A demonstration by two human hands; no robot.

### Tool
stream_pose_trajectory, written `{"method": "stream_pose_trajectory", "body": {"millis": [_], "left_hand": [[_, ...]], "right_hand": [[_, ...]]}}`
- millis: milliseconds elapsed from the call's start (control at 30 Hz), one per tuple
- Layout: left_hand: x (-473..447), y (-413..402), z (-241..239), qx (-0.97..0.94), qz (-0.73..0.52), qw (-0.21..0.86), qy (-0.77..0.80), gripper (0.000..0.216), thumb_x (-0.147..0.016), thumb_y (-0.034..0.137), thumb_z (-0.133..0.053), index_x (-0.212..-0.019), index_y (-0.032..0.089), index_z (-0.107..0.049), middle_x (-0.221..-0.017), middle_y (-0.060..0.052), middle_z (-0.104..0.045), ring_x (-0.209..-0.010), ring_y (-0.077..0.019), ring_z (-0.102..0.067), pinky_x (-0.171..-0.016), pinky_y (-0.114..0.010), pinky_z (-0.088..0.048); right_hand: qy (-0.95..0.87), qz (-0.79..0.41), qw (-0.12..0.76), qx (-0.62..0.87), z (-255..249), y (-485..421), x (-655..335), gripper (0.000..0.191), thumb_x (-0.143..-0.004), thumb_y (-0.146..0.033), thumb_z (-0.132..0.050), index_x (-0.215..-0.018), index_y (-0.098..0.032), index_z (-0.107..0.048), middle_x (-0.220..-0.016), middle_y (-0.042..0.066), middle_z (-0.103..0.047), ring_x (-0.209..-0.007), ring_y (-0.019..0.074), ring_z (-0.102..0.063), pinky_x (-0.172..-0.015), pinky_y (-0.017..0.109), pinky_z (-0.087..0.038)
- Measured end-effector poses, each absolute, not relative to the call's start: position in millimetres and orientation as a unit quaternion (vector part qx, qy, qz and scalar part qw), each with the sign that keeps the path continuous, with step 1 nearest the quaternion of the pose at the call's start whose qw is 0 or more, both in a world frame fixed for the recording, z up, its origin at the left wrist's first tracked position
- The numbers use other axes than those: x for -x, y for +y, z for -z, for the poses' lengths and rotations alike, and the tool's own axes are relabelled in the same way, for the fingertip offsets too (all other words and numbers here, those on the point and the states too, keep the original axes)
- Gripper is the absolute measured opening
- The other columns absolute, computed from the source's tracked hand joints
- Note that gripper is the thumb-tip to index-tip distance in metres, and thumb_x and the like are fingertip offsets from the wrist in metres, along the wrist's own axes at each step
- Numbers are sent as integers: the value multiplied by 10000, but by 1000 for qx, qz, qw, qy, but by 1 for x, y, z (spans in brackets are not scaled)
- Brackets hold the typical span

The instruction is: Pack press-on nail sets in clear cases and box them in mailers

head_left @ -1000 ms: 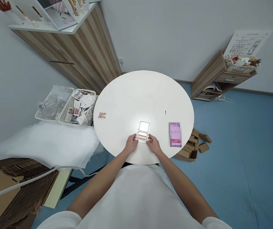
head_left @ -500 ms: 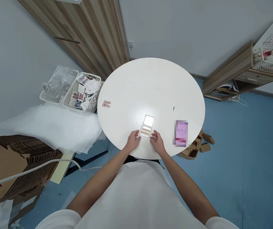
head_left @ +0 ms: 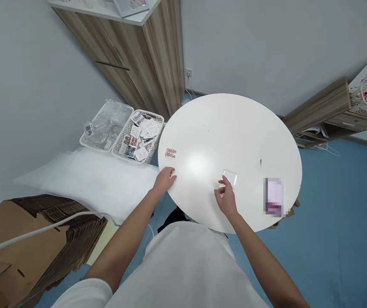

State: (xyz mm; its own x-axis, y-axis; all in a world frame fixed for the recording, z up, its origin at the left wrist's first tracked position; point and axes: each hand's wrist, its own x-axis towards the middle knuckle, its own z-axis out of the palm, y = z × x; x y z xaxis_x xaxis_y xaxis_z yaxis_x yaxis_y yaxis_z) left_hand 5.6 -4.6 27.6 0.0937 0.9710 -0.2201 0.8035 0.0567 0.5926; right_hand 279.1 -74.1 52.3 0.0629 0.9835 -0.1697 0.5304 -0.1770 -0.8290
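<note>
Through the head camera, I see that the two hands have parted. Half a second ago both flanked the clear, rounded-square plastic case (head_left: 231, 174); now the left hand (head_left: 164, 179) has moved out to the left edge of the white, round-topped counter (head_left: 235, 124). Its fingers are spread and hold nothing that I can see, with thumb and forefinger apart, just below a small sheet of reddish-brown oval pieces (head_left: 170, 153) lying flat. There is a gap between hand and sheet.

The right hand (head_left: 226, 197) has stayed with the case, which lies open on the near part of the counter. Only the transparent lid shows clearly; the hand covers most of the lower half. Its fingers are loosely curled, and I cannot tell whether they touch or grip the case.

I judge that attention has passed from the case to the oval pieces, which are not yet picked up. A blurred pink-and-purple rectangular item (head_left: 273, 194) lies to the right, well apart from both hands.
</note>
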Motion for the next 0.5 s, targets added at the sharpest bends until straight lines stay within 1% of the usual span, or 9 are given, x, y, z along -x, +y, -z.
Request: {"method": "stream_pose_trajectory", "body": {"millis": [67,100,133,200,267,333,433,500], "left_hand": [[20,21,-29,-672,-130,272,676,367,-714,208,-537,-1074,145,-500,-987,-88,-525,-784,-185,-549,-783,-326,-416],[31,34,-30,-675,-123,263,678,415,-703,193,-550,-1109,143,-477,-1014,-95,-513,-814,-190,-548,-800,-325,-410],[39,46,-30,-676,-109,257,682,458,-690,179,-565,-1135,145,-459,-1032,-100,-504,-854,-203,-544,-814,-328,-404],[49,67,-31,-683,-70,262,678,546,-670,161,-592,-1187,151,-418,-1057,-114,-492,-945,-241,-521,-826,-341,-393],[54,84,-30,-685,-32,275,673,644,-649,144,-616,-1240,152,-359,-1082,-130,-478,-997,-268,-498,-813,-347,-392],[55,96,-27,-691,-3,282,666,726,-632,141,-640,-1276,151,-305,-1094,-140,-470,-1017,-278,-486,-803,-341,-391],[54,107,-22,-702,21,293,649,794,-616,167,-671,-1298,155,-263,-1086,-138,-474,-999,-275,-493,-782,-324,-393],[52,111,-18,-704,20,305,641,788,-620,190,-675,-1296,163,-270,-1074,-130,-480,-969,-266,-503,-762,-317,-397]], "right_hand": [[-589,-417,264,640,-46,-49,-243,611,-764,-248,-452,-1326,-264,-213,-1120,63,-473,-680,123,-491,-731,338,-462],[-599,-431,247,628,-42,-36,-225,612,-759,-240,-458,-1323,-264,-221,-1128,62,-470,-693,124,-500,-733,336,-461],[-610,-435,232,620,-37,-23,-209,613,-753,-232,-465,-1319,-259,-231,-1137,63,-465,-733,133,-511,-753,340,-454],[-639,-431,203,604,-27,2,-179,610,-740,-225,-488,-1307,-247,-265,-1142,68,-464,-876,171,-507,-813,356,-428],[-660,-408,183,604,-18,26,-154,594,-735,-236,-507,-1291,-229,-296,-1162,79,-455,-1017,211,-452,-878,381,-384],[-667,-384,164,617,-11,47,-135,588,-736,-255,-520,-1281,-205,-306,-1176,93,-441,-1080,228,-407,-900,381,-358],[-662,-354,128,649,-3,70,-113,607,-731,-303,-551,-1276,-199,-306,-1160,102,-442,-1078,248,-395,-866,380,-360],[-653,-335,103,672,0,79,-103,617,-723,-324,-572,-1272,-214,-312,-1133,101,-453,-1049,259,-407,-841,388,-356]]}}
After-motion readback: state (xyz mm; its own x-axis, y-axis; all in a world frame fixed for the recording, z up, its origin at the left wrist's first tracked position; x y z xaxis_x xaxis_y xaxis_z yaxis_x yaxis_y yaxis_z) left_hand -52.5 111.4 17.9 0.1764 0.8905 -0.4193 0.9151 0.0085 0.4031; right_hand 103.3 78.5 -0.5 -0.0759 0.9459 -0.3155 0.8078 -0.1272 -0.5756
